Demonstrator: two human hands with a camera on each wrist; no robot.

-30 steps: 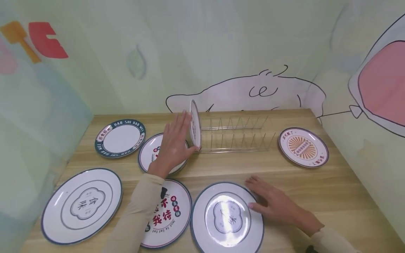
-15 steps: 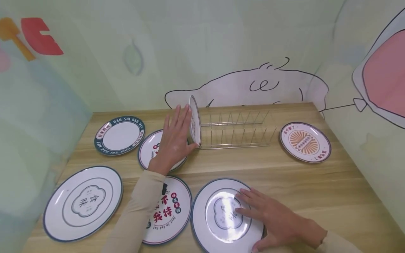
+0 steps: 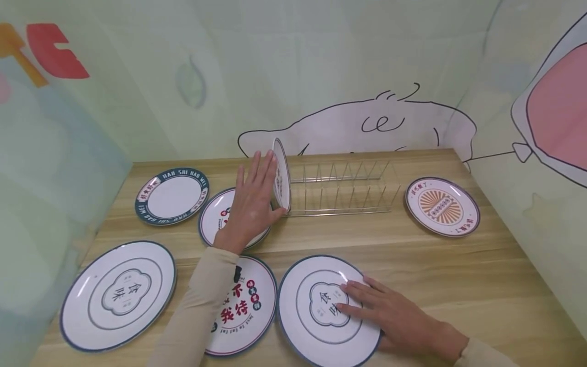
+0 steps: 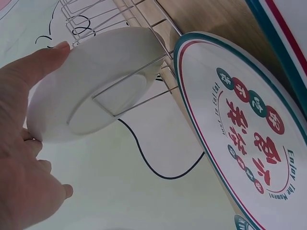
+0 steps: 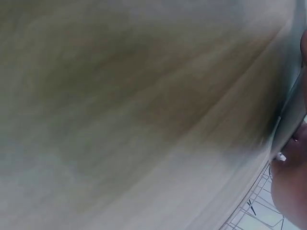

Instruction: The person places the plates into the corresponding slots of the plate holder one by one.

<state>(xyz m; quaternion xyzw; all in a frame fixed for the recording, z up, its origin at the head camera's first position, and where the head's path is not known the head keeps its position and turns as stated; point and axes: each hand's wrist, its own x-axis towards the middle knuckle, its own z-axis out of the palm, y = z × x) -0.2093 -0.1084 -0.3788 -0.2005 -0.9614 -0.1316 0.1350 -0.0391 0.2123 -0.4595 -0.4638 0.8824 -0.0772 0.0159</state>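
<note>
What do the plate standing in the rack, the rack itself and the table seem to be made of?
Plate: perhaps glazed ceramic or melamine; smooth, whitish, softly shiny.
Rack: probably metal; thin, silvery, glossy wires.
Table: wood or wood-look board; brown grain streaks, finish uncertain.

The right-hand grip [image 3: 398, 317] has moved in and pinches the plate [image 3: 304, 331] below, which has lost its central glare

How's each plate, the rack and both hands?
Rack, upright.
Standing plate, on edge at the rack's left end.
Left hand, holding the standing plate.
Front right plate, face up, gripped.
Right hand, gripping that plate's right edge.
Front left plate, face up.
Big red-lettered plate, face up, partly hidden.
Small red-lettered plate, face up, partly hidden.
Teal-banded plate, face up.
Sunburst plate, face up.
</note>
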